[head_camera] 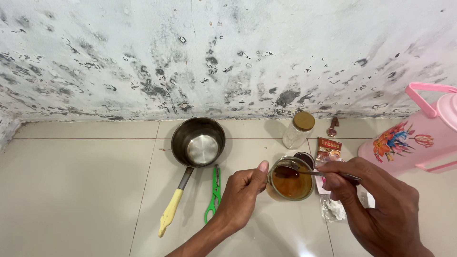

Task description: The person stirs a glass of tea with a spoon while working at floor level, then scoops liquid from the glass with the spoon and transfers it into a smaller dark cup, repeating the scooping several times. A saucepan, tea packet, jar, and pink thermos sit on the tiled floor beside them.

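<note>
**Head view: stirring a brown drink on a tiled floor**

Head camera looks straight down at a floor (71, 190) of large cream tiles with thin dark grout lines, meeting a whitewashed wall (228, 57) that is heavily blotched with grey-black mould and flaking paint (worst along the bottom edge).

A glass cup (290, 184) of brown liquid stands on the floor, close to the person. The left hand (242, 197) is wrapped around the cup's left side, thumb up against the rim. The right hand (376, 204) is closed, pinching a metal spoon (309, 173) by its handle, with the bowl lying over the liquid at the cup's far edge.

Left of the cup lie green-handled scissors (213, 195), and beyond them a small steel saucepan (198, 143) with a yellow handle. Behind the cup stands a clear jar (298, 130) with a tan lid, beside a red sachet (328, 148). A crumpled clear wrapper (333, 209) lies under the right hand. A pink flowered thermos jug (414, 140) fills the right edge.
</note>
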